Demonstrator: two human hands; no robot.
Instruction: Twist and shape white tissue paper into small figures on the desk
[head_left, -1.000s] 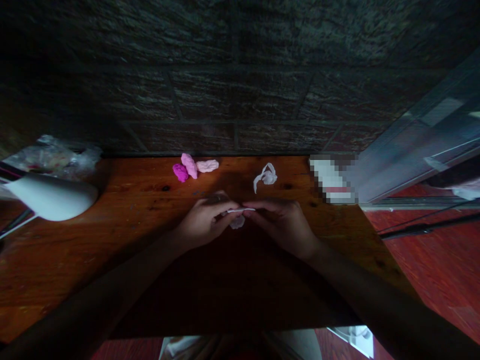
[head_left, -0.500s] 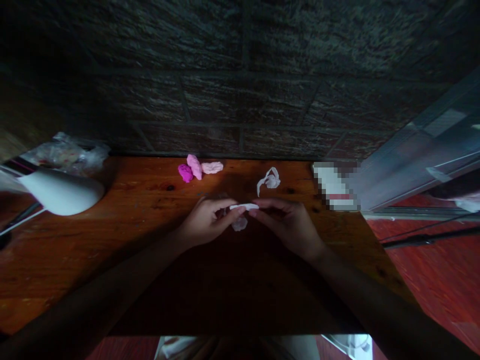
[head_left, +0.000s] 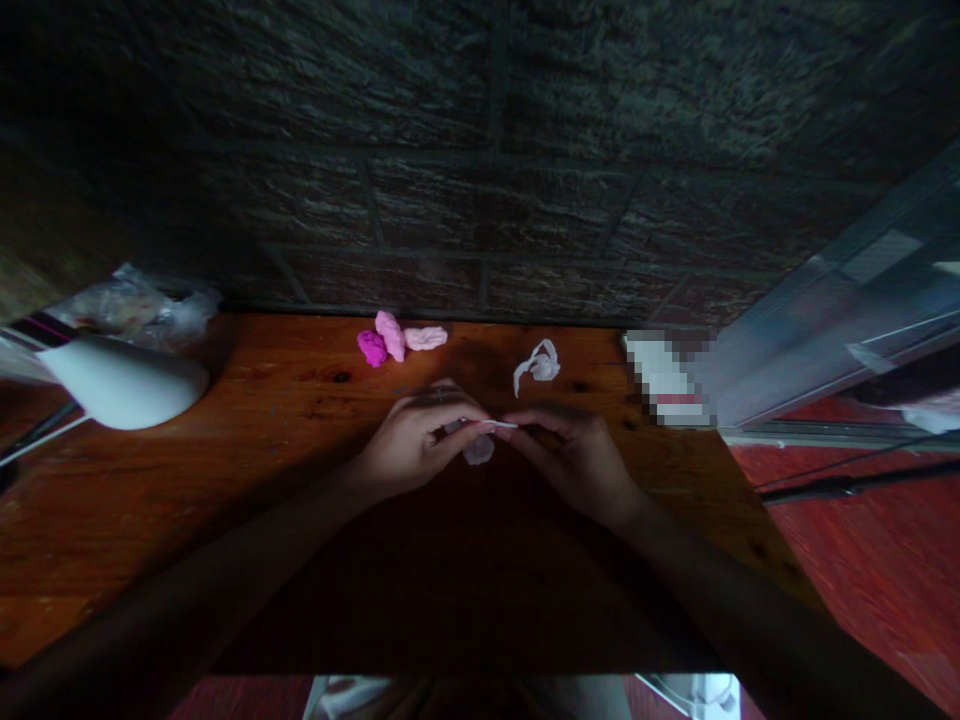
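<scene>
A small white strip [head_left: 501, 425] is pinched between both hands above the wooden table; its material is unclear. My left hand [head_left: 412, 440] closes its thumb and fingers on the strip's left end. From the other side my right hand [head_left: 577, 455] grips the right end with thumb and fingertips. Just below the fingers, a pale translucent piece [head_left: 478, 450] shows, partly covered by my left hand. Beyond my right hand lies a curled white scrap [head_left: 541, 362]. Further left sit a magenta lump [head_left: 371, 347], a pink lump [head_left: 391, 335] and a light pink lump [head_left: 425, 338], all crumpled-looking.
A white rounded object [head_left: 124, 385] and a clear plastic bag [head_left: 161, 310] occupy the table's left side. At the back right is a pixelated white item [head_left: 667, 380] beside a glass-like panel [head_left: 840, 300]. A dark stone wall [head_left: 450, 180] borders the table's [head_left: 285, 440] back edge.
The white strip has turned and now shows thinner, with less of it visible between my fingers. My fingertips have shifted slightly, and the view has tilted a little.
</scene>
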